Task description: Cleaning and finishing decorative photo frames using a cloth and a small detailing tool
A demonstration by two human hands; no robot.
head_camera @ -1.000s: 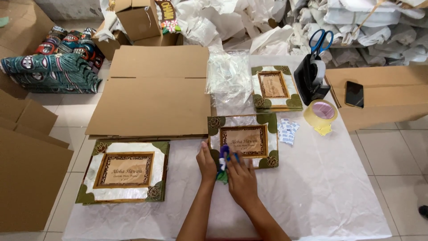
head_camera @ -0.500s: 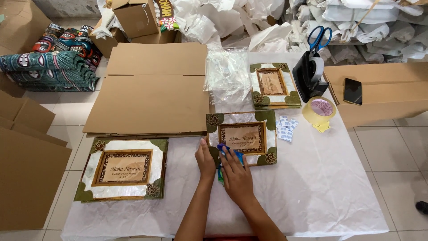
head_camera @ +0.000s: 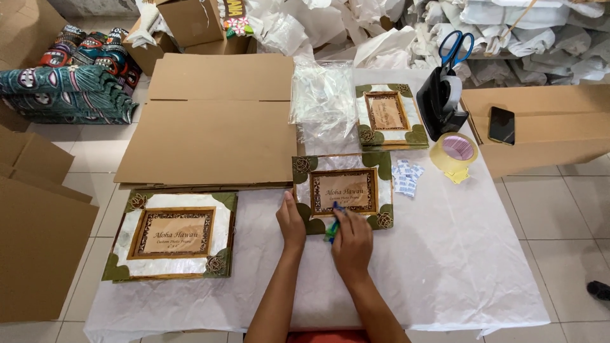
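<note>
Head view: both hands work at the near edge of the middle picture frame (head_camera: 343,190). Left hand (head_camera: 291,222) lies flat, steadying it; right hand (head_camera: 351,244) pinches a blue-green tool (head_camera: 332,225). Keep the frame pinned while working.

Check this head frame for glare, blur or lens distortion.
Head view: soft, even light with faint shadows; mild sheen on the clear bags and middle frame; right hand and the blue-green item it holds are slightly smeared; table edges bow outward from the wide lens.
</note>
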